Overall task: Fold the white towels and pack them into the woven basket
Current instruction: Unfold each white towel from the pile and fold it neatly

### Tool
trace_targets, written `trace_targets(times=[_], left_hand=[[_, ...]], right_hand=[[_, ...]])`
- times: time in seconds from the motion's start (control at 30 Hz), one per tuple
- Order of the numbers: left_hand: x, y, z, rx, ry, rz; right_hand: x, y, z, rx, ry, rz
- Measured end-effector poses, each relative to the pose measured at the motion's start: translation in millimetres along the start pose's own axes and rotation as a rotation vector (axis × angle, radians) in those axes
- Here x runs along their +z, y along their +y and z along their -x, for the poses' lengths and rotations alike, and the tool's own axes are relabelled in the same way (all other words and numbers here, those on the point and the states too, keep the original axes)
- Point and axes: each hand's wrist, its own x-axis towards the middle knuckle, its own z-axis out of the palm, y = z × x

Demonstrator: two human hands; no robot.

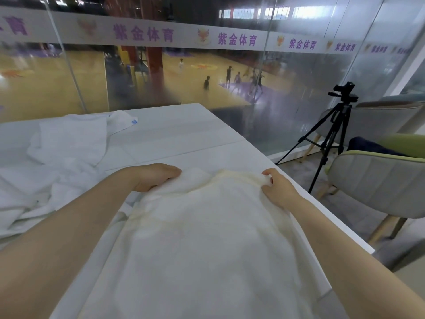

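a loose heap of unfolded towels [62, 143] waits at the left of the white table [184, 130], likely set aside for later. the left hand [156, 178] and right hand [276, 189] each pinch a far corner of the spread white towel [207, 238], apparently to square it for folding. no woven basket is in view.

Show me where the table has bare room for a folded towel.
Bare table lies beyond both hands, between the towel pile on the left and the right edge. The near middle is covered by the towel that the left hand and right hand grip. The left side is crowded with towels.
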Motion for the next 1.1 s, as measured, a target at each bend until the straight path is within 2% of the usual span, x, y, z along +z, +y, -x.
trace_targets(times=[0.13, 0.3, 0.57, 0.63, 0.73, 0.8, 0.97, 1.1], left_hand=[[-1, 6, 7, 0.0, -0.034, -0.041], [-4, 7, 10, 0.007, 0.008, 0.14], [-10, 2, 10, 0.062, 0.201, 0.239], [-12, 0, 7, 0.092, 0.329, 0.164], [-19, -10, 1, 0.112, 0.608, -0.091], [-23, -18, -3, 0.103, 0.694, -0.241], [-25, -28, -13, -0.008, 0.655, -0.51], [-23, -25, -20, -0.033, 0.667, -0.546]], right_hand=[[1, 1, 2, -0.009, 0.008, 0.01], [1, 2, 2, -0.021, 0.022, 0.005], [4, 4, 2, -0.029, 0.03, -0.006], [4, 5, 0, -0.029, 0.025, -0.007], [3, 6, -6, 0.011, 0.011, -0.033], [1, 7, -11, 0.051, 0.013, -0.071], [-6, 1, -28, 0.096, -0.026, -0.059], [-13, 4, -39, 0.093, -0.052, -0.038]])
